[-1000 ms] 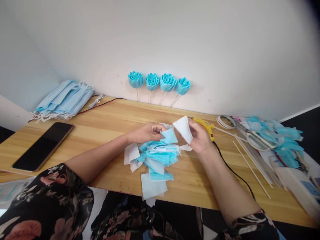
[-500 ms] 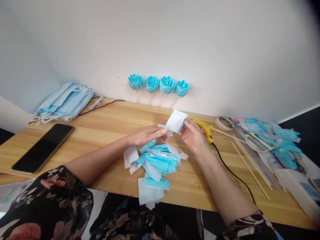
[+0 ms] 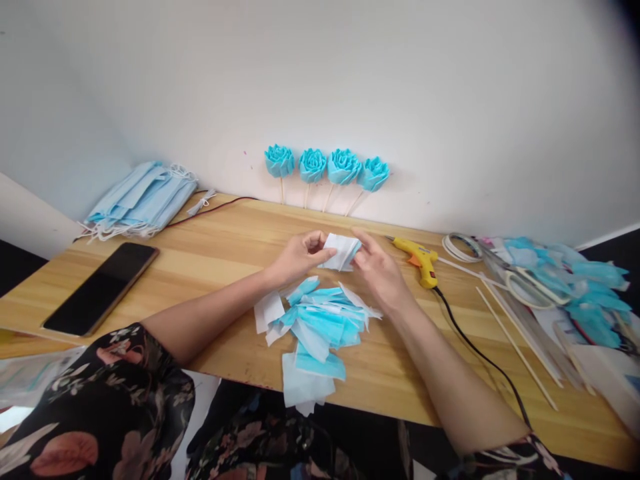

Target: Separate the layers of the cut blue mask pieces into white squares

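Note:
A small stack of white and blue face mask fabric pieces (image 3: 341, 252) is held between my two hands above the table. My left hand (image 3: 299, 257) pinches its left side, thumb on top. At the right edge, the fingers of my right hand (image 3: 376, 270) close on the same stack. Just below them lies a loose heap of blue and white fabric pieces (image 3: 325, 317), some hanging over the front edge of the table. Behind my hands, several blue fabric roses (image 3: 313, 166) on thin sticks lean against the wall.
A yellow glue gun (image 3: 423, 260) with a black cord lies to the right. Beyond it are a roll of tape (image 3: 461, 247), scissors (image 3: 537, 290), thin sticks (image 3: 517, 350) and blue scraps (image 3: 595, 280). On the left are a phone (image 3: 101, 288) and piled face masks (image 3: 143, 197).
My left hand has risen to grip the fabric stack, which is now lower and flatter between both hands. The whole view has shifted slightly, so things appear further right.

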`<action>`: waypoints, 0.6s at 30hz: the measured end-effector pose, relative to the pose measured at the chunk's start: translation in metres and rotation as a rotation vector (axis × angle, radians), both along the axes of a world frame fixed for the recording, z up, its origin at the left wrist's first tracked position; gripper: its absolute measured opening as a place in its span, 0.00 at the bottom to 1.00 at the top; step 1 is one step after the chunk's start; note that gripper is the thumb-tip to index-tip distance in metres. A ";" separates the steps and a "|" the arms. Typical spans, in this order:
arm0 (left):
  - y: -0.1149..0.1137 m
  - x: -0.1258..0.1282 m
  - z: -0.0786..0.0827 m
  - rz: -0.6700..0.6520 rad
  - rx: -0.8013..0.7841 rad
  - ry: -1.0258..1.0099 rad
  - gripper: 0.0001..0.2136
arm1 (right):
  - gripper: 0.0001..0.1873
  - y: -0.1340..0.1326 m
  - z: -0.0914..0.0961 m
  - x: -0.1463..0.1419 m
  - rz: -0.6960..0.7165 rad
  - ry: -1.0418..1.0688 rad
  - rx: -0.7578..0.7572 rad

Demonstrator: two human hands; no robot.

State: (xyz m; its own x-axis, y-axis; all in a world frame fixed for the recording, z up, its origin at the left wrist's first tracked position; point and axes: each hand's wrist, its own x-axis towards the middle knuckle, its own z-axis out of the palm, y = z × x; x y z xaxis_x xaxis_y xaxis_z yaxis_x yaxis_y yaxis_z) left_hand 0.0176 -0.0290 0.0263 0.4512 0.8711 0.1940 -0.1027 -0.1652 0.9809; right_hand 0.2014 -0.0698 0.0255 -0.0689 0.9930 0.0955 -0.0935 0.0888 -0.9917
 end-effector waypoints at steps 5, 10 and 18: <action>-0.006 -0.001 0.006 0.065 0.237 0.184 0.08 | 0.32 -0.003 -0.002 0.001 -0.129 -0.358 0.173; -0.006 -0.006 0.009 0.137 0.638 0.232 0.03 | 0.22 -0.009 0.004 0.002 -0.303 -0.612 0.388; -0.005 -0.011 0.006 0.361 1.193 0.381 0.08 | 0.17 -0.006 0.004 0.004 -0.368 -0.706 0.640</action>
State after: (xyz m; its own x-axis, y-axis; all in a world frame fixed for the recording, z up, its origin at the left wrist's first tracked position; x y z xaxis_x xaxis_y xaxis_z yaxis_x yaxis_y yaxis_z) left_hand 0.0063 -0.0340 0.0327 0.4265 0.3346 0.8403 0.3806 -0.9092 0.1688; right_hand 0.2053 -0.0763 0.0295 -0.0160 0.7411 0.6712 0.6342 0.5265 -0.5662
